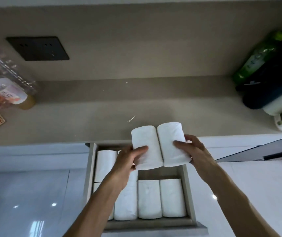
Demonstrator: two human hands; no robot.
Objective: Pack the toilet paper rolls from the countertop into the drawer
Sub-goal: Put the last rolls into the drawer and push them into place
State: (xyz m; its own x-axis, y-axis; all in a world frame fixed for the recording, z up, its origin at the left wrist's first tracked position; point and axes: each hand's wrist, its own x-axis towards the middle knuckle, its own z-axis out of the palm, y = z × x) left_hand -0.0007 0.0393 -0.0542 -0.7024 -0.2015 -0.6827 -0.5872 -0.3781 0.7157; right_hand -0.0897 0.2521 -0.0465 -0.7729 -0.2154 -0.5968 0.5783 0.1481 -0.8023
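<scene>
Left hand (128, 161) gripping left roll (146, 147), right hand (194, 151) gripping right roll (171, 142), above drawer (189, 194); next: lower into back gap (countertop (85, 113) looks cleared).

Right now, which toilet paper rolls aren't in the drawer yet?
The two held side by side above the drawer: one in the left hand, one in the right hand. The others lie inside.

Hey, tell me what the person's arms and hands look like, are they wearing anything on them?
Both arms are bare from the frame's bottom edge to the fingertips: no sleeves show. The left hand and right hand wear no gloves, and no rings, watch or wristband can be seen on the visible sides.
</scene>
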